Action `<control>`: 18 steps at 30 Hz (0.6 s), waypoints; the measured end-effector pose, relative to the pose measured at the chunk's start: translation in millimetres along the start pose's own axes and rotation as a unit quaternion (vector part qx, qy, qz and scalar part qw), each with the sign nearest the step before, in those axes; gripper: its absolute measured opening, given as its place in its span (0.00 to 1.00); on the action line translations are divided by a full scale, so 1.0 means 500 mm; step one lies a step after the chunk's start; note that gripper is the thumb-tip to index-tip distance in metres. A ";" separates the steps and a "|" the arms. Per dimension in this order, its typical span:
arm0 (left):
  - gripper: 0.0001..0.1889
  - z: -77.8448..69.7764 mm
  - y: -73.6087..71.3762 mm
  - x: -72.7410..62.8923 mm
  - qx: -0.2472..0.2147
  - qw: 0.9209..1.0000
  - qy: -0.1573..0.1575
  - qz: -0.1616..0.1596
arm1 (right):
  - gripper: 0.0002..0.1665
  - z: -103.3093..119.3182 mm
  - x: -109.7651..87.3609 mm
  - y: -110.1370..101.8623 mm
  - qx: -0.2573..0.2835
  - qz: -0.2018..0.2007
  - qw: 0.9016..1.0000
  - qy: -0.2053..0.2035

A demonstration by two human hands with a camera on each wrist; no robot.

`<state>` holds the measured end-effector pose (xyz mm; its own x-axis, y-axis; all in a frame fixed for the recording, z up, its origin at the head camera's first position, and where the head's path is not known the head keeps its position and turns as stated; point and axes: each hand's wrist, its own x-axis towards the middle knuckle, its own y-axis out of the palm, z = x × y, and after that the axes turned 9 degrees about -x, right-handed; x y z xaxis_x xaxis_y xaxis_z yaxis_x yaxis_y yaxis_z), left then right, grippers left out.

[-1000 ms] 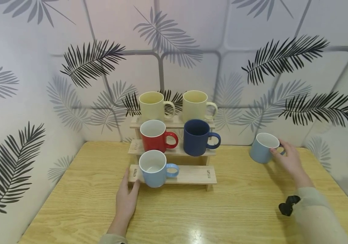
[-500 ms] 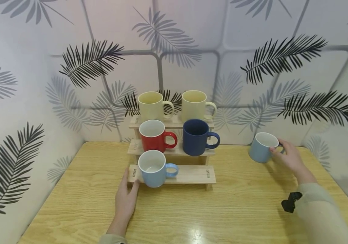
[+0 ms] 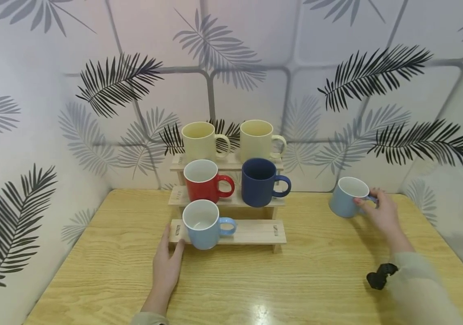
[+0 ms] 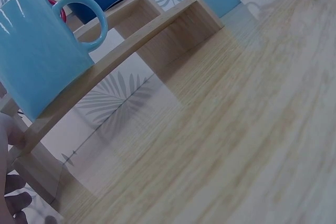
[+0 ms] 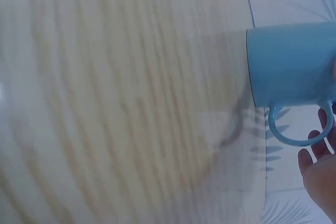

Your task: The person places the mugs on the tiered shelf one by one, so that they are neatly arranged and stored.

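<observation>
My left hand (image 3: pixel 167 264) grips the left end of a three-step wooden mug rack (image 3: pixel 252 231), thumb at the front edge of the lowest step. Beside the thumb a light blue mug (image 3: pixel 202 232) stands upright on that step, handle to the right. Far right on the table, my right hand (image 3: pixel 383 212) holds a second light blue mug (image 3: pixel 346 201) at its handle side, thumb against the wall near the rim. In the right wrist view, several fingers (image 5: pixel 317 150) are behind and beside this mug's handle (image 5: pixel 291 141); its right part is cut off by the frame.
On the middle step are a red mug (image 3: pixel 201 183) and a dark blue mug (image 3: pixel 257 185). Two cream mugs (image 3: pixel 199 142) stand on the top step. A patterned wall (image 3: pixel 256 40) closes off the back of the wooden table (image 3: pixel 231 289). A black device (image 3: pixel 381 276) sits by the right cuff.
The right hand and forearm have shifted slightly, and more of the held mug's handle shows. The left hand stays on the rack. The whole view has drifted a little.
</observation>
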<state>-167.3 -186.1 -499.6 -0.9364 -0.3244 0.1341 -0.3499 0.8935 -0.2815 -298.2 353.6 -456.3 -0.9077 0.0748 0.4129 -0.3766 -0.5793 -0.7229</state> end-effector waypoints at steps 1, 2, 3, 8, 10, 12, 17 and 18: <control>0.34 0.000 0.000 0.000 0.000 1.000 0.002 -0.001 | 0.31 0.004 -0.005 0.001 0.004 0.002 1.000 0.015; 0.33 0.000 0.000 -0.001 0.000 1.000 0.003 -0.002 | 0.31 0.008 -0.010 0.001 0.006 0.001 1.000 0.027; 0.33 0.000 0.001 -0.001 0.001 1.000 0.004 -0.003 | 0.31 0.012 -0.015 0.002 0.006 -0.002 0.999 0.040; 0.33 0.000 0.001 -0.001 0.000 1.000 0.005 -0.005 | 0.28 0.032 -0.037 0.009 0.006 -0.046 0.994 0.101; 0.33 -0.001 0.001 -0.001 0.000 1.000 0.007 -0.005 | 0.26 0.038 -0.044 0.014 0.012 -0.067 0.990 0.127; 0.33 -0.001 0.001 -0.002 -0.001 1.000 0.007 -0.005 | 0.24 0.042 -0.050 0.019 0.021 -0.083 0.985 0.151; 0.33 -0.002 0.001 -0.002 0.001 1.000 0.008 -0.003 | 0.22 0.047 -0.060 0.028 0.024 -0.109 0.977 0.179; 0.33 -0.001 0.001 -0.002 0.001 1.000 0.008 -0.002 | 0.22 0.047 -0.061 0.029 0.024 -0.113 0.977 0.182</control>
<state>-166.4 -184.9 -499.3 -0.9343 -0.3234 0.1503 -0.3541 0.8914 -0.2830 -271.5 323.6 -466.5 -0.8119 0.4825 0.3286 -0.5730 -0.5510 -0.6067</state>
